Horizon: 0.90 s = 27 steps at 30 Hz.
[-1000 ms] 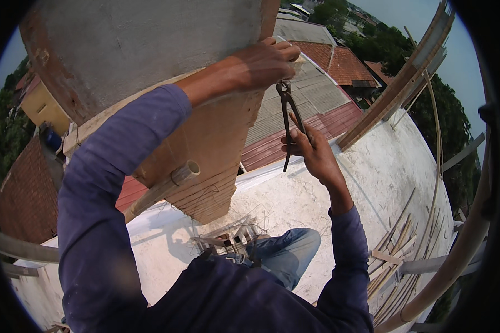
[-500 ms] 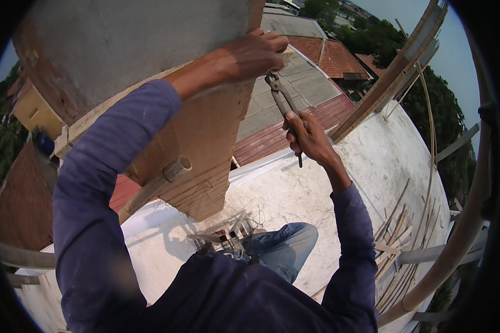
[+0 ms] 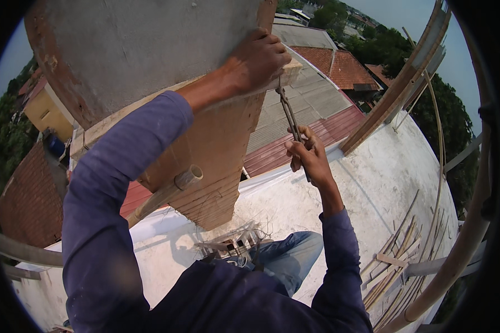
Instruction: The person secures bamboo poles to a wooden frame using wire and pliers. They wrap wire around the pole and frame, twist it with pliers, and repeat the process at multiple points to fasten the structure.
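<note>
My left hand [image 3: 258, 61] is clamped over the corner of a wooden batten [image 3: 286, 72] that runs along a plastered wall [image 3: 144, 50]. My right hand [image 3: 308, 155] grips the handles of metal pincers [image 3: 289, 114], whose jaws point up at the batten's end just below my left fingers. Under the batten the brown side of the column [image 3: 216, 161] drops away. My blue-jeaned knee [image 3: 286, 258] shows below, between my purple sleeves.
A pale pipe stub [image 3: 186, 178] sticks out of the column. A white concrete roof slab [image 3: 372, 188] lies beneath, with bamboo strips [image 3: 397, 266] and tangled wire [image 3: 233, 241] on it. A slanted timber pole [image 3: 397, 91] and bamboo scaffold rails stand right. Rooftops lie far below.
My right hand has lifted the pincers so the jaws now meet the batten's end under my left hand. The view has tilted slightly.
</note>
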### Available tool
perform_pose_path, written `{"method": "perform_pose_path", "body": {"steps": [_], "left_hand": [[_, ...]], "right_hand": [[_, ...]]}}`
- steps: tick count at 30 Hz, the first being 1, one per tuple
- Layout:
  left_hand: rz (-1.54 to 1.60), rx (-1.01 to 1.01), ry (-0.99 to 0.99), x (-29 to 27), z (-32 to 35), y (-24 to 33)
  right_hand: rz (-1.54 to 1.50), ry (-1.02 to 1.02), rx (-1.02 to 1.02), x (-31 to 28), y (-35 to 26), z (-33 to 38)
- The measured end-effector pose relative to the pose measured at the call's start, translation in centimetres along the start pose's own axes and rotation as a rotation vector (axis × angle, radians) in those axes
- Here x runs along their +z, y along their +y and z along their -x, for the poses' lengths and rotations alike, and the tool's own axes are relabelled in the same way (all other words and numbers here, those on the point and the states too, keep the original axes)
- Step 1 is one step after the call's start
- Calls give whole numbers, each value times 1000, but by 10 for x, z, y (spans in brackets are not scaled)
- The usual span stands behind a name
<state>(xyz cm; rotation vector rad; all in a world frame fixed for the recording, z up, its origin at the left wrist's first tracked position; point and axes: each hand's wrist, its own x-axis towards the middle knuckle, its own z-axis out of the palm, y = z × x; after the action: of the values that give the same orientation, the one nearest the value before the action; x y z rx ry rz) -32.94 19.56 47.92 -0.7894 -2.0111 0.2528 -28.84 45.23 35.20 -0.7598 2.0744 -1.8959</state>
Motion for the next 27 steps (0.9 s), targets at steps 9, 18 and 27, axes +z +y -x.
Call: {"method": "perform_pose_path", "body": {"steps": [9, 18, 27], "left_hand": [[-4, -76, -188, -11, -5, 1], [47, -62, -132, -11, -5, -2], [143, -92, -138, -9, -5, -6]], "right_hand": [[344, -164, 136, -20, -41, 0], [-468, -34, 164, 68, -15, 10], [-789, 274, 54, 162, -28, -6]]}}
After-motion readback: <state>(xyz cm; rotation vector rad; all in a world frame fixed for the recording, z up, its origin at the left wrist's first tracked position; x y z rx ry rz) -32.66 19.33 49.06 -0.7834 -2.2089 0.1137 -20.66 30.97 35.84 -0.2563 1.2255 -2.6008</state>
